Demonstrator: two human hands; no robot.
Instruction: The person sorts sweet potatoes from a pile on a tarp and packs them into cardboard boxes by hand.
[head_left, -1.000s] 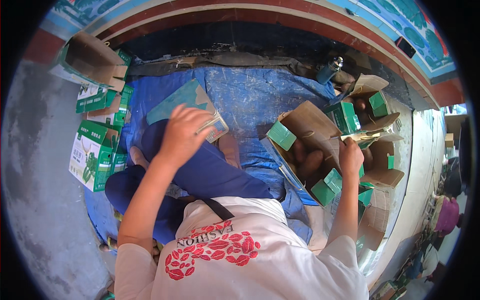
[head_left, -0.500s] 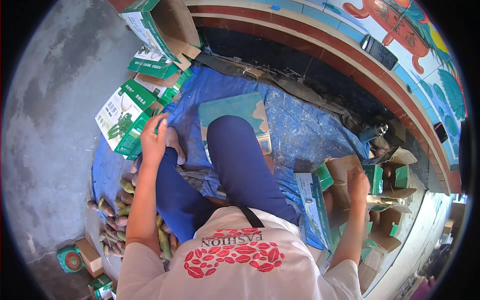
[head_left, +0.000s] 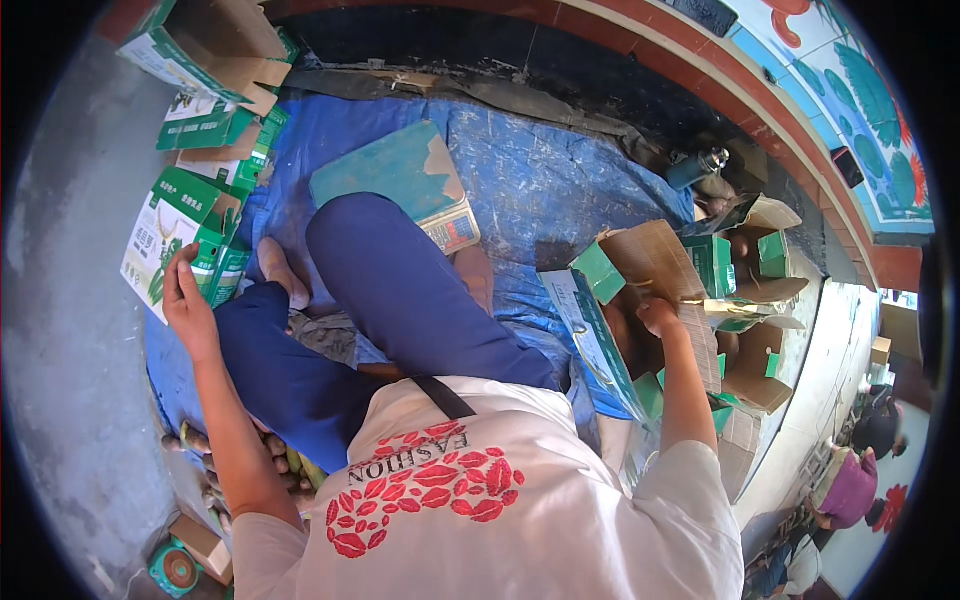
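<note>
My left hand [head_left: 190, 305] is raised with its fingers apart and holds nothing. It overlaps the lower edge of a green and white carton [head_left: 150, 245] on my left. My right hand [head_left: 657, 316] is curled at the mouth of an open green and white carton [head_left: 590, 335] on my right, by its raised brown flap [head_left: 655, 255]. Its fingertips are hidden, so what they hold, if anything, does not show. Rounded brownish things lie in shadow inside this carton. Beyond my knees, a scale with a worn teal platform [head_left: 385, 175] rests on a blue tarp [head_left: 510, 150].
More open cartons [head_left: 215, 45] are stacked at the far left, others [head_left: 755, 365] stand right of my right hand. Long green and reddish root vegetables [head_left: 295, 465] lie beside my left thigh. A metal bottle [head_left: 695, 170] lies near the wall. People [head_left: 850, 490] are at the lower right.
The view has swung, shifting most things leftward. My right hand has come down from above the flap to the carton's mouth. My left hand stays raised beside the left carton.
</note>
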